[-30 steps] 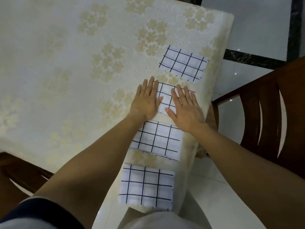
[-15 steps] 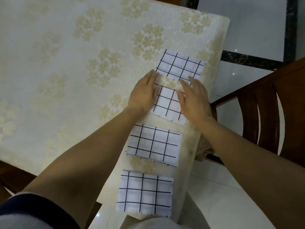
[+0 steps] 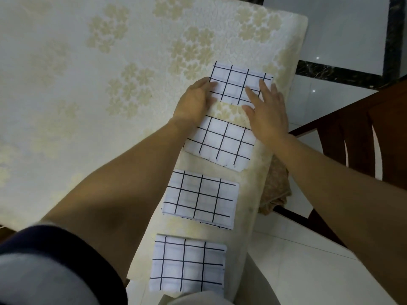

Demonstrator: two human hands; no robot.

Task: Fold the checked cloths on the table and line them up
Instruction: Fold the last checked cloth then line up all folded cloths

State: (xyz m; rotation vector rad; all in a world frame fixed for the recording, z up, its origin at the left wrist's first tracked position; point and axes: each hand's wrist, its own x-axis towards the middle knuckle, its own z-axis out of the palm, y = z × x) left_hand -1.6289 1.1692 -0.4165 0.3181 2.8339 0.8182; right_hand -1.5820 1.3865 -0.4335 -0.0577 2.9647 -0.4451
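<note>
Four folded checked cloths lie in a row along the right edge of the worktop (image 3: pixel 110 111). Both hands are at the farthest cloth (image 3: pixel 236 84), whose long axis runs crosswise from hand to hand. The left hand (image 3: pixel 195 100) touches its left short edge. The right hand (image 3: pixel 267 111) lies with straight fingers (image 3: pixel 253 94) flat on its near right part. Neither hand grips anything, and both are equally near the cloth, so squaring it to the row probably needs only a slide. A second ago both palms pressed the second cloth (image 3: pixel 222 143); they have since moved up one place, leaving it uncovered.
</note>
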